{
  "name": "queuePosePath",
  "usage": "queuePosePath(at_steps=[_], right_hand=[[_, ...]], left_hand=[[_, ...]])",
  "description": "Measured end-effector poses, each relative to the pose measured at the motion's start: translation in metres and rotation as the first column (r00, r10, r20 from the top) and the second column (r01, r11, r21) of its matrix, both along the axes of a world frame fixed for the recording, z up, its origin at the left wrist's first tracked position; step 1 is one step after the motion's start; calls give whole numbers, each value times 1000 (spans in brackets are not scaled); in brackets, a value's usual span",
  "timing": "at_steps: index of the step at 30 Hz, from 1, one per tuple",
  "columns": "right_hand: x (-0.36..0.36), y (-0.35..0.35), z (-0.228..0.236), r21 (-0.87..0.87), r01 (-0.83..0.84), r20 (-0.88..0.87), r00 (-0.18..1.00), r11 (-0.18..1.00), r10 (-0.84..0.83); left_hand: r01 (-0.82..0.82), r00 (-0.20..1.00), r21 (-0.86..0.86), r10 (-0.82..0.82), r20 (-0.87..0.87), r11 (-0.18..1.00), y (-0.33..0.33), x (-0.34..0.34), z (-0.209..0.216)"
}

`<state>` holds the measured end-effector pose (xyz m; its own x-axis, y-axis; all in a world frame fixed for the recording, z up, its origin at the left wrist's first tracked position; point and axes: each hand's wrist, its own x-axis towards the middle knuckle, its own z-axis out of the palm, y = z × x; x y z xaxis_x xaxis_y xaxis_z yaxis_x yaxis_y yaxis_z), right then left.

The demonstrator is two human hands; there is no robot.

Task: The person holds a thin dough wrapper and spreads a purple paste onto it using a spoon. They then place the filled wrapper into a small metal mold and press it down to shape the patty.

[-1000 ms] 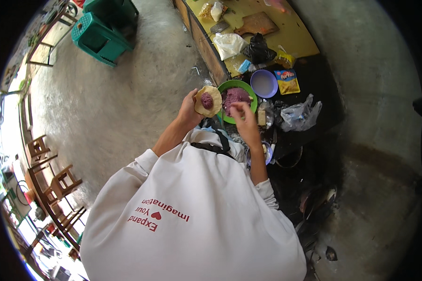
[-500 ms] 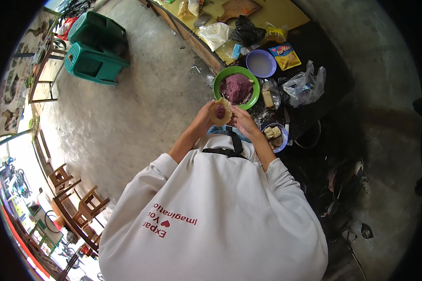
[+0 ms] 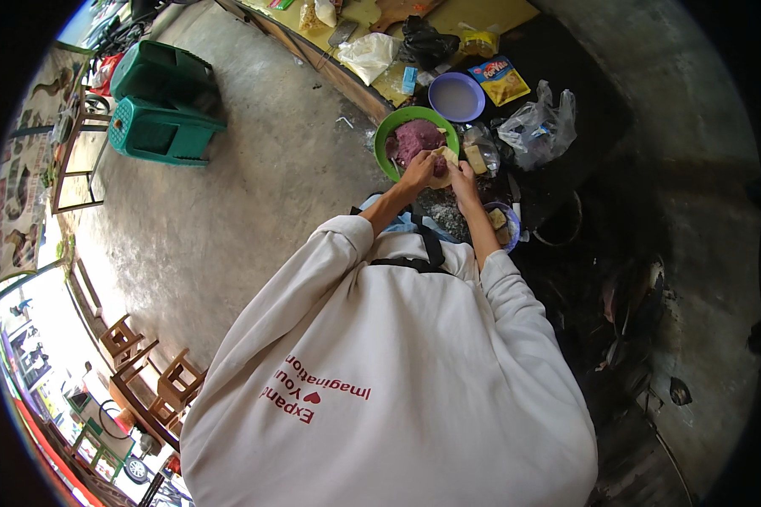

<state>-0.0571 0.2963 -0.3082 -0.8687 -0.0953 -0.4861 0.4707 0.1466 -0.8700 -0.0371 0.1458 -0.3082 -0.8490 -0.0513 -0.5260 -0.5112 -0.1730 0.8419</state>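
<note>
A thin, pale round dough wrapper [image 3: 446,156] with a lump of purple filling on it hangs between my two hands over the near right rim of a green bowl [image 3: 383,135]. My left hand [image 3: 417,172] pinches the wrapper's left edge. With closed fingers, my right hand [image 3: 462,179] grips its right side. A large mound of purple mash [image 3: 416,138] sits in the green bowl, just beyond my left hand. Beside my right forearm, a small bowl [image 3: 517,233] holds pale folded pieces, partly hidden by the arm.
A purple bowl of cloudy liquid [image 3: 457,96], a yellow-and-blue packet [image 3: 500,80] and a clear plastic bag [image 3: 539,127] lie beyond. A knife [image 3: 516,194] is right of my hand. Green plastic stools [image 3: 165,131] stand far left; wooden chairs [image 3: 177,380] lie lower left.
Both hands have moved forward and right with the filled wrapper, from in front of the green bowl to over its near right rim. The view has shifted slightly.
</note>
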Motion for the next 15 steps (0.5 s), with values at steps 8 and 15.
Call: queuePosePath(at_steps=[8,15], right_hand=[[-27,5,-11,190,29,-98,995,981,-11],[-16,17,-22,241,8,-205,978,971,43]], left_hand=[[113,990,76,-106,-94,991,0,-21,-23],[94,990,50,-98,100,994,-25,6,20]])
